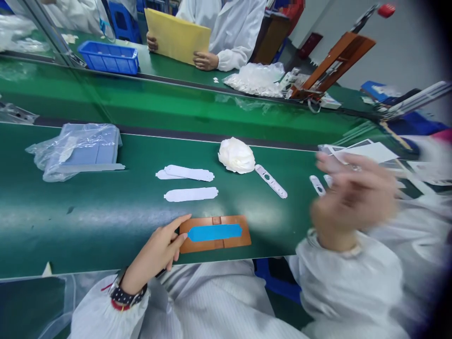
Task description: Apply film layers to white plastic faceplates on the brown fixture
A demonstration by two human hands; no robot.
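Note:
My left hand (163, 245) grips the left end of an orange-brown rectangular plate (205, 247) near the table's front edge. Its index finger lies along the plate's upper corner, and its thumb touches the tip of a bright blue strip (215, 232) lying in the middle of the plate. At the right, my right hand (353, 200) is raised over the table and smeared by motion; whether it holds anything is unclear. Beyond the plate lie several white strips (191, 194). A white crumpled wad (236, 155) sits near a slim white plastic piece with an oval hole (271, 181).
A plastic bag with blue-grey sheets (90, 146) lies on the left. White sheets (367, 151) are behind my right hand. Across a divider, a person in white holds a yellow sheet (176, 35) beside a blue bin (108, 57). An orange lever press (334, 63) stands far right.

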